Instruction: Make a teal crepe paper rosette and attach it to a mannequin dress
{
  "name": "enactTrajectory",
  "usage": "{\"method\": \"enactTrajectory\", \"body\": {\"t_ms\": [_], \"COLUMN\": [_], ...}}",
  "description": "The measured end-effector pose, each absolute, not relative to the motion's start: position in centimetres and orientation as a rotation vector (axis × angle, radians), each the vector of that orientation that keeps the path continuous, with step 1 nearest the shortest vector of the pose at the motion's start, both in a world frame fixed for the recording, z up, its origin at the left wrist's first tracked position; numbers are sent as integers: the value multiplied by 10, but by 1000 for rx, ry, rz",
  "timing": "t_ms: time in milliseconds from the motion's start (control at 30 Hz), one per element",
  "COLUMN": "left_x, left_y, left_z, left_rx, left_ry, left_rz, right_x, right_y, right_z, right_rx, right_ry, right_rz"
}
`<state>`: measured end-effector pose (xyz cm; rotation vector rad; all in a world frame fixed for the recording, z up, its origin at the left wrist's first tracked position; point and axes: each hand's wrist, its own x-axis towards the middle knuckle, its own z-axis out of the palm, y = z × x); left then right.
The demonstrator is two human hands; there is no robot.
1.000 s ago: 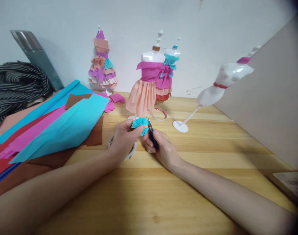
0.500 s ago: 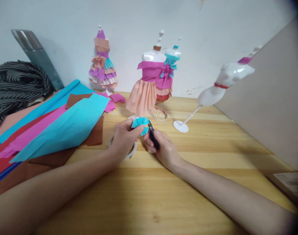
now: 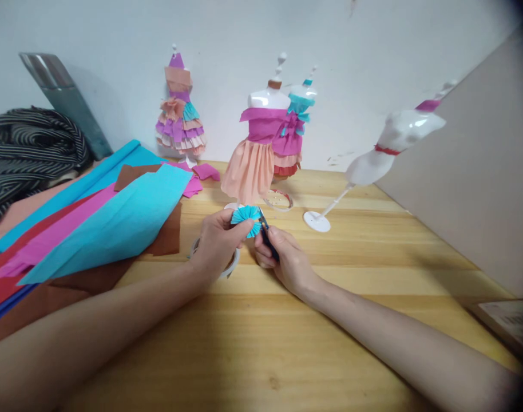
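Already pleated, the blue paper fan point(image 3: 245, 216) is pinched by the left hand point(image 3: 218, 243); the right hand point(image 3: 287, 260) just beside it grips scissors point(image 3: 268, 237) against its edge.

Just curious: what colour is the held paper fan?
The fan is turquoise, best seen in the head view.

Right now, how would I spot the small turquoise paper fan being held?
On the light wooden table, look in front of the white mannequin in the peach paper skirt. The left hand pinches the turquoise fan there. Unlike the flat turquoise paper sheet to its left, it is tiny, rounded and pleated.
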<state>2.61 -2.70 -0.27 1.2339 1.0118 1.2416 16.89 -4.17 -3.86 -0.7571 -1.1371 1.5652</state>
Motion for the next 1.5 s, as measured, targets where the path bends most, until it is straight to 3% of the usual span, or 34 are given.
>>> {"method": "enactTrajectory", "body": {"t_ms": [1500], "left_x": [25], "left_y": [-28], "left_z": [0], "left_rx": [1228], "left_ry": [1058], "left_rz": [1196], "right_x": [167], "right_y": [-44], "right_z": [-35], "right_rx": [-772], "right_ry": [-1105], "right_rz": [1553]}}
